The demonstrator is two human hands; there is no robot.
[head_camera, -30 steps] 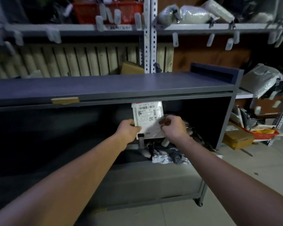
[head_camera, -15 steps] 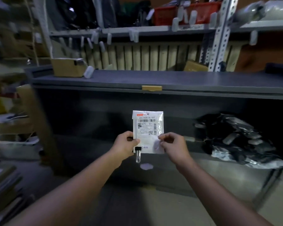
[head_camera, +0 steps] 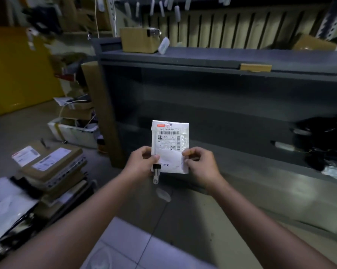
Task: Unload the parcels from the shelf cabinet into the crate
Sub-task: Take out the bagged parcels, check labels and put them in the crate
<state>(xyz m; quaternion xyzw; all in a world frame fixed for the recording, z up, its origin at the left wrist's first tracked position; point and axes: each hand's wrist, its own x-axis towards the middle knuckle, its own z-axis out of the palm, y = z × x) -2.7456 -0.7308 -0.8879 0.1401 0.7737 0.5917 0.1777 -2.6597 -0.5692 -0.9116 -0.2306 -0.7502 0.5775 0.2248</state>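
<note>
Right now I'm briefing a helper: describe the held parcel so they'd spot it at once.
Look before the grey shelf cabinet, where the left hand and right hand pinch a parcel by its lower corners. Unlike the brown boxes nearby, it is a flat white barcoded pouch.

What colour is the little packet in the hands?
White packet with black barcodes, head view.

Illumination is dim overall. The shelf cabinet [head_camera: 222, 105] interior lies in deep shadow. The white parcel [head_camera: 170, 140] is the brightest and sharpest area. Motion blur smears the left and right margins. Wide-angle distortion bends straight lines near the frame edges.
</note>
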